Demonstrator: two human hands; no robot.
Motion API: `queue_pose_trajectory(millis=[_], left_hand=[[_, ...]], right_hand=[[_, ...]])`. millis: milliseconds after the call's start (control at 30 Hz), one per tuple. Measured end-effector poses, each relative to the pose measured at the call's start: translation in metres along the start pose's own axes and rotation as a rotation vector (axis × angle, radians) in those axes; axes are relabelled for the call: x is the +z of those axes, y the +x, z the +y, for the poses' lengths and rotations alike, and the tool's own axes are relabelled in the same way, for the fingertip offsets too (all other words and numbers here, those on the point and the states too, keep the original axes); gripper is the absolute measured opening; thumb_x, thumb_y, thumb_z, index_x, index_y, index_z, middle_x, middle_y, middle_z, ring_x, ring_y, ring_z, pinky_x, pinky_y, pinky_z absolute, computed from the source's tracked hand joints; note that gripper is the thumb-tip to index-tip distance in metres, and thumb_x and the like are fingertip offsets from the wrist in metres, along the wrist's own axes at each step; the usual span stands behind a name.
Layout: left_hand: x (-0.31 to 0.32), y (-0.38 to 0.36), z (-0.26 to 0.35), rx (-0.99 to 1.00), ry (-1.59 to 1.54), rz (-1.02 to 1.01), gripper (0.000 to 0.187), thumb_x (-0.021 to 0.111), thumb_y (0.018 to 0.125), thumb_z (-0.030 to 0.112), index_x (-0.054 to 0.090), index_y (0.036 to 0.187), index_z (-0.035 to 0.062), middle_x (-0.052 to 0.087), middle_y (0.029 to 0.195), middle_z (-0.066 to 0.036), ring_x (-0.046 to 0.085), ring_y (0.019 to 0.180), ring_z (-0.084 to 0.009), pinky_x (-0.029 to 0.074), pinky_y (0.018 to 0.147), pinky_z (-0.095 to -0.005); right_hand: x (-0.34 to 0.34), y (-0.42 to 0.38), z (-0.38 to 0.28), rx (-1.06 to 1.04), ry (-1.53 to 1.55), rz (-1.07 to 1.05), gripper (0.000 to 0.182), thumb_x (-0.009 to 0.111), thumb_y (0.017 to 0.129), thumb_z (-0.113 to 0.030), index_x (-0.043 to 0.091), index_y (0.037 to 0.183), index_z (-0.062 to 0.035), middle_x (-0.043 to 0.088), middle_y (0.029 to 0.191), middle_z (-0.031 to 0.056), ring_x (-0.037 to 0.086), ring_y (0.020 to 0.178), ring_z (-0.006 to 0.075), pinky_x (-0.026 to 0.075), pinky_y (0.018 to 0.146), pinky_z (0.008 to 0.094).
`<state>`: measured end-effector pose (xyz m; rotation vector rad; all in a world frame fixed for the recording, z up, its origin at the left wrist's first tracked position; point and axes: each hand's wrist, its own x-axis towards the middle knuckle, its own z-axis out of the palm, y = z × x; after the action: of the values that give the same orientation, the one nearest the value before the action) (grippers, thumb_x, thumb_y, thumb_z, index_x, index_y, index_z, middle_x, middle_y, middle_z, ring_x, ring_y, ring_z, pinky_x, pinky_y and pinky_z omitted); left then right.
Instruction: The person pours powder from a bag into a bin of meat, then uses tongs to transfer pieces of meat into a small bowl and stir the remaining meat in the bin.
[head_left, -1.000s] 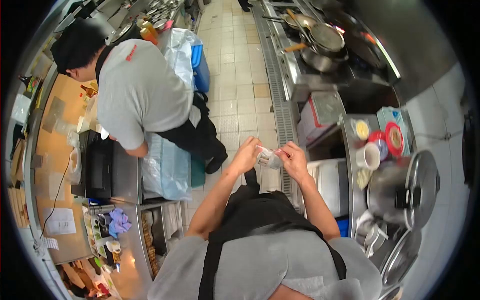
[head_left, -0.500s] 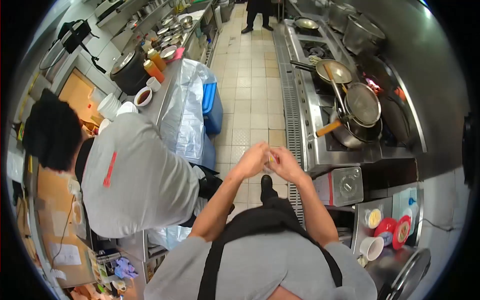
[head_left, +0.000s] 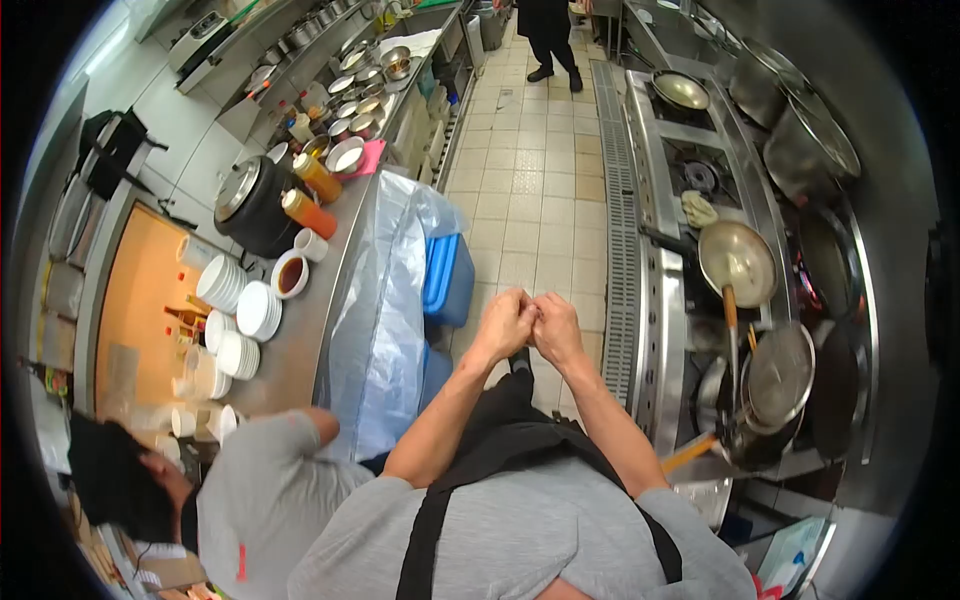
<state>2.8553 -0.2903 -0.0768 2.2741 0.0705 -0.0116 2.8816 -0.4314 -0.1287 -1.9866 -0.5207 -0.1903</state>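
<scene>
My left hand (head_left: 504, 323) and my right hand (head_left: 556, 326) meet in front of my body, above the tiled floor. Both are closed, fingers curled in and fingertips touching or nearly so. Whatever they may hold is hidden behind the fingers. Left of them stands a blue bin (head_left: 447, 285) with a lid, beside clear plastic sheeting (head_left: 383, 300) that hangs along the counter. Neither hand touches these.
On the right runs a stove (head_left: 645, 330) with a frying pan (head_left: 738, 262), a mesh strainer (head_left: 780, 375) and large pots. A co-worker (head_left: 265, 490) bends at the left counter (head_left: 290, 345), near stacked white bowls (head_left: 259, 311). Another person (head_left: 548, 40) stands up the aisle.
My view has moved forward along the aisle, past the co-worker on the left. A small, partly yellow thing that showed between my hands is now hidden as they close together.
</scene>
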Motion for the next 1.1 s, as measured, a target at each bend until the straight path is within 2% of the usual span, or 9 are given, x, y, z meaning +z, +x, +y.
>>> queue_pose_trajectory(millis=[100, 167, 200, 300, 333, 667, 767, 933, 1100], left_hand=[[-0.014, 0.074, -0.028, -0.054, -0.345, -0.067, 0.021, 0.072, 0.095, 0.010, 0.064, 0.108, -0.0043, 0.072, 0.093, -0.014, 0.070, 0.085, -0.0226, 0.056, 0.076, -0.0366], [-0.026, 0.107, -0.052, -0.087, -0.361, -0.073, 0.024, 0.072, 0.096, 0.012, 0.064, 0.111, -0.0041, 0.072, 0.097, -0.016, 0.070, 0.087, -0.0227, 0.057, 0.078, -0.0371], [-0.031, 0.140, -0.063, -0.080, -0.378, -0.059, 0.025, 0.072, 0.096, 0.013, 0.063, 0.113, -0.0041, 0.072, 0.099, -0.017, 0.070, 0.088, -0.0227, 0.057, 0.080, -0.0374], [-0.047, 0.214, -0.102, -0.170, -0.394, -0.086, 0.029, 0.073, 0.096, 0.016, 0.063, 0.114, -0.0037, 0.072, 0.103, -0.018, 0.069, 0.090, -0.0230, 0.057, 0.082, -0.0368], [-0.056, 0.236, -0.113, -0.195, -0.377, -0.115, 0.029, 0.073, 0.096, 0.017, 0.063, 0.114, -0.0037, 0.072, 0.102, -0.017, 0.069, 0.090, -0.0233, 0.056, 0.081, -0.0368], [-0.101, 0.454, -0.232, -0.383, -0.597, -0.083, 0.026, 0.072, 0.098, 0.018, 0.061, 0.112, -0.0012, 0.067, 0.091, -0.009, 0.067, 0.079, -0.0164, 0.056, 0.072, -0.0316], [-0.109, 0.518, -0.274, -0.459, -0.612, -0.028, 0.025, 0.073, 0.097, 0.016, 0.061, 0.110, -0.0018, 0.067, 0.089, -0.009, 0.067, 0.077, -0.0159, 0.055, 0.071, -0.0317], [-0.161, 0.601, -0.319, -0.599, -0.572, 0.135, 0.023, 0.072, 0.098, 0.014, 0.060, 0.111, -0.0011, 0.066, 0.091, -0.008, 0.065, 0.077, -0.0152, 0.056, 0.069, -0.0309], [-0.191, 0.622, -0.377, -0.741, -0.566, 0.388, 0.018, 0.070, 0.097, 0.012, 0.061, 0.107, 0.0000, 0.066, 0.085, -0.007, 0.064, 0.071, -0.0147, 0.054, 0.064, -0.0311]], right_hand=[[0.013, 0.076, 0.039, 0.052, -0.024, -0.009, 0.012, 0.070, 0.087, -0.008, 0.071, 0.094, 0.0009, 0.066, 0.082, 0.0211, 0.066, 0.077, 0.0377, 0.052, 0.070, 0.0458], [0.021, 0.116, 0.066, 0.176, 0.002, -0.023, 0.014, 0.072, 0.088, -0.009, 0.071, 0.096, 0.0019, 0.067, 0.079, 0.0206, 0.067, 0.074, 0.0343, 0.052, 0.069, 0.0445], [0.021, 0.142, 0.083, 0.094, -0.059, 0.008, 0.014, 0.073, 0.091, -0.010, 0.071, 0.098, 0.0025, 0.067, 0.073, 0.0156, 0.067, 0.063, 0.0237, 0.052, 0.058, 0.0388], [0.018, 0.208, 0.108, 0.686, 0.247, 0.031, 0.012, 0.074, 0.092, -0.011, 0.071, 0.095, 0.0007, 0.068, 0.073, 0.0125, 0.065, 0.054, 0.0211, 0.051, 0.050, 0.0362], [0.020, 0.228, 0.127, 0.667, 0.324, 0.078, 0.010, 0.073, 0.096, -0.010, 0.070, 0.095, -0.0003, 0.066, 0.072, 0.0073, 0.060, 0.049, 0.0115, 0.046, 0.041, 0.0295], [0.031, 0.437, 0.238, 0.765, 0.288, 0.181, 0.012, 0.071, 0.098, -0.010, 0.068, 0.096, 0.0021, 0.067, 0.074, 0.0083, 0.060, 0.051, 0.0139, 0.047, 0.045, 0.0300], [0.056, 0.518, 0.288, 0.641, 0.277, 0.142, 0.013, 0.071, 0.098, -0.010, 0.068, 0.095, 0.0023, 0.067, 0.073, 0.0083, 0.061, 0.051, 0.0141, 0.047, 0.045, 0.0299], [0.104, 0.714, 0.342, 0.592, 0.299, 0.065, 0.012, 0.068, 0.099, -0.009, 0.066, 0.099, 0.0037, 0.066, 0.071, 0.0092, 0.064, 0.052, 0.0162, 0.049, 0.046, 0.0320], [0.134, 0.925, 0.373, 0.399, 0.218, 0.008, 0.013, 0.065, 0.101, -0.008, 0.066, 0.100, 0.0051, 0.067, 0.071, 0.0103, 0.065, 0.052, 0.0165, 0.049, 0.045, 0.0316]])
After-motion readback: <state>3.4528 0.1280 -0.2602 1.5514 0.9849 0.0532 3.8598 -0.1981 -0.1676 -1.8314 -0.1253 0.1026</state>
